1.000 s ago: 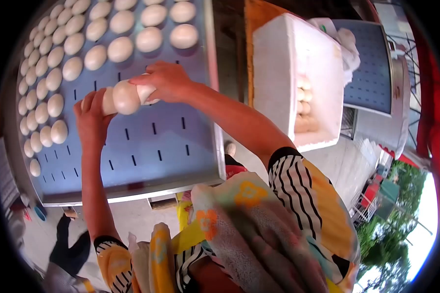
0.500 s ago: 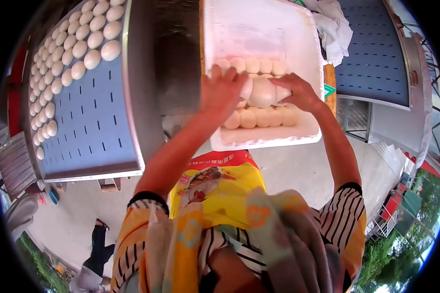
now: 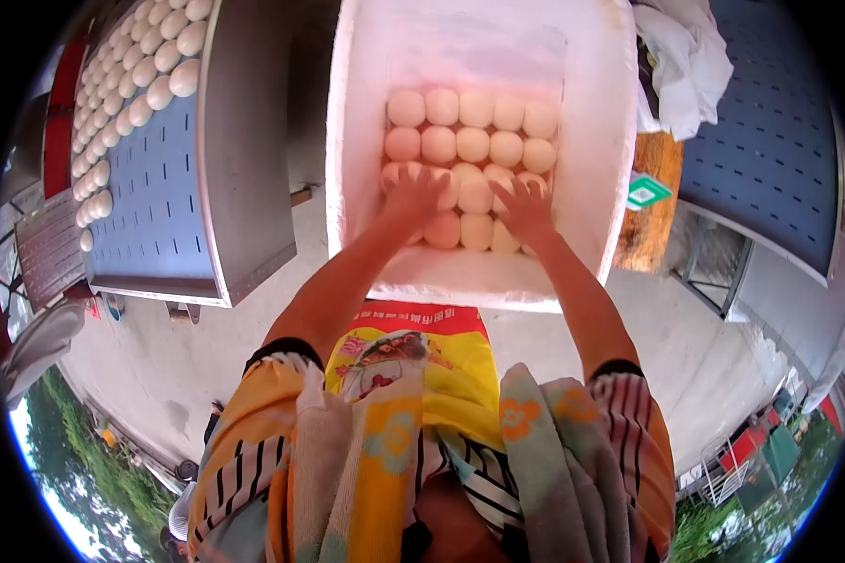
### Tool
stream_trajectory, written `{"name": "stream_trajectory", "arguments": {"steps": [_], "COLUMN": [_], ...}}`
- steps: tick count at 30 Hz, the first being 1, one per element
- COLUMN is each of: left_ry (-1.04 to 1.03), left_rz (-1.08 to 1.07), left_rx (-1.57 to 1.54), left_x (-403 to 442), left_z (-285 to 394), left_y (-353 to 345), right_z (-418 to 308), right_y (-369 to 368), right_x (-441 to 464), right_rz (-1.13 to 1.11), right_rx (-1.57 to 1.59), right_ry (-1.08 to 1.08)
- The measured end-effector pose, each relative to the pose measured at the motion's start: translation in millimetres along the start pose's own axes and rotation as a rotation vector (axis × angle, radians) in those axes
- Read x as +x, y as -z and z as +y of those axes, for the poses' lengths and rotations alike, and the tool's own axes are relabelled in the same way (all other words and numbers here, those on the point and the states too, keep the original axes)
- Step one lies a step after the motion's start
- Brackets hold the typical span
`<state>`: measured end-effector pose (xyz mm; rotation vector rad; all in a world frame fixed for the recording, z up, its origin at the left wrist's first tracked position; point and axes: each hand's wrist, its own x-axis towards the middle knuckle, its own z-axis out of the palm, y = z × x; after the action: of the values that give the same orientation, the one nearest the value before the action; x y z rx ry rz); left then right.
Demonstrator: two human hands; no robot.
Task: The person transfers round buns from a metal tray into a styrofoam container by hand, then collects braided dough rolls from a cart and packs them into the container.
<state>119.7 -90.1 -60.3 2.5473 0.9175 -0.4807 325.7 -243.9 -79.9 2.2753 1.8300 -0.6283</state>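
Observation:
Rows of white eggs (image 3: 474, 145) sit closely packed inside a white foam box (image 3: 343, 122) in front of me. My left hand (image 3: 413, 192) lies with its fingers apart over the left end of the second row from my side, touching the eggs there. At the right end of that row is my right hand (image 3: 526, 206), its fingers spread on top of the eggs. An egg (image 3: 475, 192) shows between the two hands. Both palms face down, and parts of the eggs under them are hidden.
More white eggs (image 3: 145, 72) lie on a blue slotted tray (image 3: 150, 216) with a metal edge at left. At right stand a wooden surface (image 3: 646, 220), a green-and-white code card (image 3: 648, 191), white plastic bags (image 3: 685, 66) and another blue slotted tray (image 3: 756, 141).
The eggs that were gripped in a row between my hands now rest in the box. My fingers have spread apart. The view has shifted, with the box appearing larger and nearer.

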Motion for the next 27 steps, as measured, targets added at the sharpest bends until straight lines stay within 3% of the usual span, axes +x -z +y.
{"name": "stream_trajectory", "arguments": {"steps": [2,6,8,9,10,11,12,14,15,16,17,19,21,22,23,24,25,27], "left_ry": [0.071,0.059,0.036,0.059,0.098,0.004,-0.03,0.049,0.028,0.009,-0.106,-0.306,-0.417,-0.45,-0.435,-0.397,-0.341,-0.024], "left_rz": [-0.274,-0.13,-0.277,-0.145,-0.178,-0.132,0.133,0.061,0.046,0.029,0.036,0.115,0.286,0.396,0.608,0.69,0.711,0.706], "left_rx": [-0.013,0.195,0.092,0.076,-0.033,-0.109,-0.263,-0.46,-0.411,-0.369,-0.528,-0.748,-0.755,-0.706,-0.637,-0.503,-0.594,-0.421], "left_x": [-9.5,-29.9,-22.5,-24.6,-22.4,-2.6,9.7,-10.4,-24.9,-43.5,-57.9,-95.7,-135.1,-155.8,-178.0,-203.0,-229.5,-290.2], "left_z": [12.1,22.8,18.5,15.1,13.4,4.6,-1.0,2.8,3.7,-2.6,-13.7,-56.5,-112.0,-148.3,-195.2,-245.9,-303.2,-412.6], "left_y": [38.3,24.1,40.2,12.6,11.5,-49.2,-94.2,-16.6,27.4,66.8,97.6,144.8,176.2,185.6,185.7,197.0,199.1,203.8], "right_z": [4.3,-7.6,-2.1,-2.8,10.0,16.6,19.6,24.2,38.2,50.1,54.5,-11.0,-18.9,-65.3,-125.3,-186.6,-236.5,-328.5], "right_y": [26.9,21.9,5.7,3.5,-8.2,-13.1,-13.1,-0.3,-1.6,5.1,15.7,101.7,108.2,146.4,182.2,214.7,223.4,233.3], "right_x": [3.5,-13.4,-7.0,-11.0,-4.6,-4.8,-6.7,-9.0,-10.3,-15.5,-11.4,-2.7,34.7,50.3,64.4,77.9,94.9,128.3], "right_rz": [-0.225,-0.067,0.1,0.122,0.261,0.28,0.317,0.198,0.161,0.04,-0.066,-0.112,0.167,0.239,0.284,0.327,0.351,0.378], "right_rx": [0.123,0.046,0.071,0.016,0.088,0.12,0.211,0.654,0.865,0.546,0.23,0.008,0.278,0.477,0.526,0.572,0.599,0.626], "right_ry": [-0.052,-0.042,0.107,0.085,0.243,0.283,0.268,0.093,0.016,-0.057,-0.128,-0.27,-0.069,-0.045,0.015,0.077,0.153,0.319]}}
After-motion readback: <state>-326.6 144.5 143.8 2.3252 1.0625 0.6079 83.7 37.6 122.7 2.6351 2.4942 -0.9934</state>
